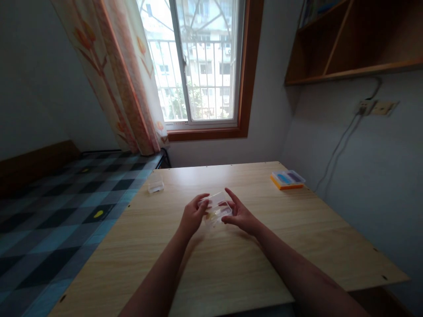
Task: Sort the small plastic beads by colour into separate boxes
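Observation:
Over the middle of the table, a small clear plastic box (216, 212) with its transparent lid raised is between my hands. My left hand (194, 213) grips its left side, thumb on top and fingers behind. My right hand (240, 213) is at the right side of the box, with the index finger stretched up and the thumb apart near the box's front corner. Whether the right fingers touch the box is hard to tell. Something small and yellowish shows through the clear wall, too blurred to name.
Another clear plastic container (155, 184) stands at the table's far left. At the far right lies an orange case (287, 180) with a clear lid and blue and purple contents. A checkered bed (76, 211) adjoins the wooden table (231, 268) on the left; a wall shelf (355, 72) hangs right.

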{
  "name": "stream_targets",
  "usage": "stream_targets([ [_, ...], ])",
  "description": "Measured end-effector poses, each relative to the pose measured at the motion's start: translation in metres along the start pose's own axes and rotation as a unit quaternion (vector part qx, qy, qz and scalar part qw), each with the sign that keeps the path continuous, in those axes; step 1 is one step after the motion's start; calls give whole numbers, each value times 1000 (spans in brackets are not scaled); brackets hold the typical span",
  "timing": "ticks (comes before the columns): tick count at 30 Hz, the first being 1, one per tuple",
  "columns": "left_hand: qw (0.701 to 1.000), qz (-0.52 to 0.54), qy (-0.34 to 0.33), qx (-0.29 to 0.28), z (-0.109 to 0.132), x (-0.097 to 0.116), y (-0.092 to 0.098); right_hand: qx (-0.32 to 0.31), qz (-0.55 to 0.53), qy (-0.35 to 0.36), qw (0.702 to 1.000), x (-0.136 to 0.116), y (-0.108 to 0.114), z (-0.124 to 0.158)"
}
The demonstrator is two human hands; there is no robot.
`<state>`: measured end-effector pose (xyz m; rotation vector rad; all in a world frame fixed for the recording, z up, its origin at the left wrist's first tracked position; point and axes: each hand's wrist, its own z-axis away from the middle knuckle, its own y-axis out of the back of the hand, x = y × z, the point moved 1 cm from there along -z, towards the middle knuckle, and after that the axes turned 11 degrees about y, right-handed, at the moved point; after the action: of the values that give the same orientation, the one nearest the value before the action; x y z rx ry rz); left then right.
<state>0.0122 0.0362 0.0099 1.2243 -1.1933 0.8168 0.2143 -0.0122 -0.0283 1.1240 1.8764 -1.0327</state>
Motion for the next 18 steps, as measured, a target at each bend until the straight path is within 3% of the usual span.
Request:
stream_targets([
  [2, 998, 24, 38, 35, -8, -11, 1, -12, 33, 14, 999, 0, 4, 1],
  [6, 998, -7, 33, 61, -16, -24, -1, -57, 91, 18, 994, -2, 7, 4],
  [11, 998, -59, -18, 12, -12, -26, 3, -47, 168, 1, 985, -14, 19, 4],
  [13, 989, -137, -39, -32, -8, -26, 6, -24, 241, 11, 970, -24, 27, 2],
  [16, 928, -347, -56, -121, 0, -28, 3, -12, 385, 39, 922, -41, 33, -1],
  [18, 880, -447, -57, -146, 5, -28, -4, -38, 457, 57, 887, -50, 31, -3],
])
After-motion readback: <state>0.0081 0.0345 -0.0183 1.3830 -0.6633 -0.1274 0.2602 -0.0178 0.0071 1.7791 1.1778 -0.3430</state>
